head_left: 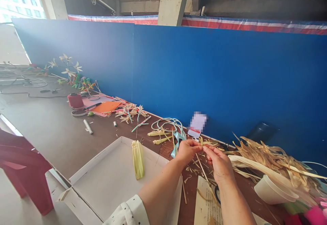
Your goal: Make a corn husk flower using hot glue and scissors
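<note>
My left hand (187, 151) and my right hand (220, 163) meet fingertip to fingertip over the brown table. Both are closed in a pinch on a small yellow-green strip of corn husk (201, 140), mostly hidden by the fingers. A long pale stalk (203, 168) slants down below them; whether it joins the held strip I cannot tell. Left of my left hand are a light blue ribbon (176, 145) and two husk-wrapped pieces (162, 139). A flattened green husk bundle (138, 160) lies in a shallow white box lid (109, 177).
Dried husks (270, 155) pile up at right beside a white paper cup (273, 189). A printed sheet (204, 204) lies under my right forearm. Leftward are a marker (88, 126), scissors (85, 110) and a red thread spool (75, 101). A blue partition (217, 71) bounds the table's back.
</note>
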A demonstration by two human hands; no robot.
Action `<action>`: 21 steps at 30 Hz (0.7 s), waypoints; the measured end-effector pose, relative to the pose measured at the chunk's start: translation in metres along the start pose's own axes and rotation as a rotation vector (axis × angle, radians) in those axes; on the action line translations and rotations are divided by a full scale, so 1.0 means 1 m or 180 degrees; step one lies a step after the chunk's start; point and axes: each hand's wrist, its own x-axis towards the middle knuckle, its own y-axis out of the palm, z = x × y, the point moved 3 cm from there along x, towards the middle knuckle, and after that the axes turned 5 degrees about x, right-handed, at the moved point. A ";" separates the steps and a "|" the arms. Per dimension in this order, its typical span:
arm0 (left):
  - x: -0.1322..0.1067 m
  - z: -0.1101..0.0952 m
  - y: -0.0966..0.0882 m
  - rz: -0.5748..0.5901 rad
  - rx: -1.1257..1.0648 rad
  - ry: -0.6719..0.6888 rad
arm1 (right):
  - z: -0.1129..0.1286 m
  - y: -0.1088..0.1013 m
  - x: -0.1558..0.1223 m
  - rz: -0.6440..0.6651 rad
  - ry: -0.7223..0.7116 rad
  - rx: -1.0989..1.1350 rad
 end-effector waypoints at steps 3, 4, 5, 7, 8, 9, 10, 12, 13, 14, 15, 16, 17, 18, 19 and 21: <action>-0.002 -0.001 0.001 -0.0023 -0.0017 -0.0043 | 0.000 0.000 -0.001 0.0001 -0.0003 -0.0006; -0.002 -0.002 0.001 -0.0022 -0.0074 -0.0059 | 0.001 0.001 -0.001 0.0022 -0.0008 0.0006; -0.002 -0.002 0.002 -0.0018 -0.0152 -0.0077 | 0.002 0.002 -0.002 0.0043 -0.0019 0.0023; -0.002 -0.002 0.003 0.0001 -0.0311 -0.0110 | 0.007 0.003 -0.003 0.0055 -0.0070 0.0073; -0.002 -0.002 0.003 0.0011 -0.0381 -0.0128 | 0.010 0.003 -0.003 0.0034 -0.0111 0.0114; -0.002 -0.003 0.003 0.0025 -0.0441 -0.0143 | 0.014 0.001 -0.004 -0.0008 -0.0155 0.0159; -0.002 -0.004 0.003 0.0044 -0.0485 -0.0150 | 0.017 -0.001 -0.005 -0.0052 -0.0198 0.0201; -0.003 -0.005 0.004 0.0078 -0.0533 -0.0151 | 0.026 -0.009 -0.007 -0.0106 -0.0276 0.0174; -0.003 -0.006 0.004 0.0088 -0.0545 -0.0157 | 0.030 -0.015 -0.009 -0.0110 -0.0298 0.0040; -0.003 -0.006 0.004 0.0088 -0.0549 -0.0172 | 0.034 -0.020 -0.010 -0.0085 -0.0304 -0.0198; -0.004 -0.007 0.005 0.0084 -0.0544 -0.0196 | 0.039 -0.026 -0.012 -0.0041 -0.0299 -0.0527; -0.005 -0.007 0.005 0.0063 -0.0551 -0.0238 | 0.042 -0.032 -0.015 0.0022 -0.0280 -0.0936; -0.005 -0.007 0.005 0.0058 -0.0543 -0.0256 | 0.046 -0.037 -0.017 0.0129 -0.0263 -0.1366; -0.006 -0.007 0.005 0.0079 -0.0526 -0.0266 | 0.049 -0.041 -0.019 0.0258 -0.0280 -0.1779; -0.006 -0.007 0.005 0.0092 -0.0503 -0.0268 | 0.050 -0.044 -0.021 0.0436 -0.0321 -0.2159; -0.007 -0.008 0.006 0.0124 -0.0460 -0.0278 | 0.050 -0.048 -0.025 0.0757 -0.0425 -0.2749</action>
